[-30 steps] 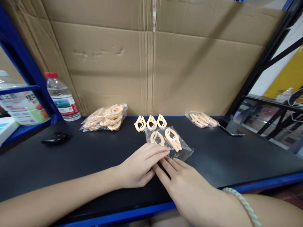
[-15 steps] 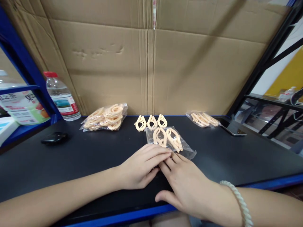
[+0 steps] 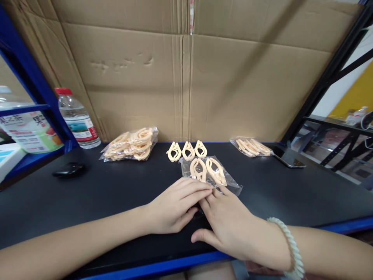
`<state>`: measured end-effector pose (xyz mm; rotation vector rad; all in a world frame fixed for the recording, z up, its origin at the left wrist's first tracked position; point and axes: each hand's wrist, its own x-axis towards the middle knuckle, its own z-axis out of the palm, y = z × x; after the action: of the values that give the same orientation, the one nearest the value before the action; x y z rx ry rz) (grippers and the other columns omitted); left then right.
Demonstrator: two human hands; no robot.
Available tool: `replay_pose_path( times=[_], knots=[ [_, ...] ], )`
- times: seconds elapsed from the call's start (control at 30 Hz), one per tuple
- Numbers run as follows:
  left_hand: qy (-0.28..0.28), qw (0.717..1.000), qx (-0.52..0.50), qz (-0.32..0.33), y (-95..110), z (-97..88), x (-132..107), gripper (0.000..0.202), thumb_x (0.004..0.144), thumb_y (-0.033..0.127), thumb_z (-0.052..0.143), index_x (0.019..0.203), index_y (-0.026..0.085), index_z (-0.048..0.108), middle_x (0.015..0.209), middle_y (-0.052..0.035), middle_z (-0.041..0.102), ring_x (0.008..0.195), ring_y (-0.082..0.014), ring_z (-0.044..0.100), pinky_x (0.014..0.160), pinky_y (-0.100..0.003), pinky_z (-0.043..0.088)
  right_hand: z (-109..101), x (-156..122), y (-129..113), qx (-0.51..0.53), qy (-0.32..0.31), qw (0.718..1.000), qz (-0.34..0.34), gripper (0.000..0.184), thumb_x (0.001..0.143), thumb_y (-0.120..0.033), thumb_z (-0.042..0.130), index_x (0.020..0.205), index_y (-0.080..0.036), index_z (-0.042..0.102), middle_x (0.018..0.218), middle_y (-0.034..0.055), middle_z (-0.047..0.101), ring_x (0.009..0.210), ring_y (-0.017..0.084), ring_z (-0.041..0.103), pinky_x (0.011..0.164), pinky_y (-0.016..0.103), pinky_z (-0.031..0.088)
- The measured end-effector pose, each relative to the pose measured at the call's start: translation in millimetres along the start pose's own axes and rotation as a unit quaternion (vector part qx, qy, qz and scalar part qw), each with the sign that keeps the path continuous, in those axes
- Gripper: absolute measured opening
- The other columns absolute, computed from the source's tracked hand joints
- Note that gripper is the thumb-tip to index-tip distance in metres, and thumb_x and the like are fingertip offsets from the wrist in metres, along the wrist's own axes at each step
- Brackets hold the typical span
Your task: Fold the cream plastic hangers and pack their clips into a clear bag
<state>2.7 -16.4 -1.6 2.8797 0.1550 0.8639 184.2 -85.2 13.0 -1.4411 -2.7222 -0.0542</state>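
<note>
left hand and right hand press flat, fingers extended, on the near end of the clear bag mid-table; two clips inside, three clips loose behind it.

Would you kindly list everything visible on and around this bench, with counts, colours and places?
small clear bag: one, holding two peach clips, centre, under both hands' fingertips
loose clips: three, peach, in a row behind that bag
full bag of clips: one, clear, back left
flatter bag of clips: one, clear, back right
water bottle: one, red cap, far left
black mouse: one, left
phone: one, dark, right
cardboard: brown, behind
bench: black, blue edge
left hand: flat
right hand: flat, pale bracelet on wrist
</note>
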Motion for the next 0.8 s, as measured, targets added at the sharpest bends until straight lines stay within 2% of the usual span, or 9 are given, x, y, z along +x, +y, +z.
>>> replay_pose_path(
  times=[0.13, 0.3, 0.5, 0.67, 0.8],
  knots=[
    [0.006, 1.000, 0.000, 0.000, -0.2, 0.7, -0.3, 0.058, 0.082, 0.003, 0.048, 0.138, 0.015, 0.039, 0.135, -0.0160, 0.053, 0.125, -0.0261, 0.048, 0.103, -0.047, 0.045, -1.4, -3.3, 1.2, -0.006, 0.006, 1.000, 0.004, 0.078, 0.087, -0.065, 0.053, 0.139, -0.007, 0.049, 0.143, 0.0221, 0.043, 0.131, 0.039, 0.039, 0.112, 0.056, 0.027],
    [0.005, 1.000, 0.000, 0.000, -0.1, 0.6, -0.4, 0.058, 0.082, 0.003, 0.047, 0.139, 0.016, 0.038, 0.135, -0.0157, 0.053, 0.125, -0.0264, 0.048, 0.103, -0.048, 0.044, 3.6, -2.8, 4.0, 0.004, 0.002, 1.000, 0.003, 0.083, 0.087, -0.065, 0.053, 0.140, -0.002, 0.045, 0.141, 0.0245, 0.044, 0.132, 0.039, 0.038, 0.112, 0.052, 0.030],
    [0.000, 1.000, -0.003, 0.002, -0.2, -0.1, 0.3, 0.057, 0.082, 0.003, 0.048, 0.138, 0.015, 0.040, 0.134, -0.0154, 0.054, 0.123, -0.0257, 0.049, 0.103, -0.047, 0.045, 3.5, -3.7, 3.3, 0.011, 0.007, 1.000, -0.008, 0.084, 0.085, -0.066, 0.055, 0.133, 0.002, 0.052, 0.133, 0.0269, 0.052, 0.127, 0.040, 0.043, 0.111, 0.051, 0.033],
    [-0.001, 1.000, -0.003, -0.001, 0.0, -0.6, -0.1, 0.057, 0.083, 0.004, 0.049, 0.138, 0.014, 0.039, 0.135, -0.0155, 0.053, 0.124, -0.0255, 0.049, 0.104, -0.046, 0.044, 2.9, -6.9, 7.3, 0.024, 0.027, 0.999, -0.025, 0.081, 0.083, -0.066, 0.058, 0.135, -0.003, 0.052, 0.136, 0.0227, 0.051, 0.125, 0.037, 0.045, 0.109, 0.050, 0.035],
    [-0.007, 1.000, -0.007, -0.003, -0.7, -0.4, -0.7, 0.058, 0.084, 0.005, 0.049, 0.139, 0.016, 0.038, 0.136, -0.0152, 0.053, 0.125, -0.0262, 0.049, 0.103, -0.048, 0.045, 3.4, -8.5, 10.9, 0.025, 0.031, 0.999, -0.020, 0.078, 0.085, -0.066, 0.055, 0.132, -0.004, 0.054, 0.137, 0.0226, 0.050, 0.125, 0.036, 0.045, 0.109, 0.050, 0.034]
  ],
)
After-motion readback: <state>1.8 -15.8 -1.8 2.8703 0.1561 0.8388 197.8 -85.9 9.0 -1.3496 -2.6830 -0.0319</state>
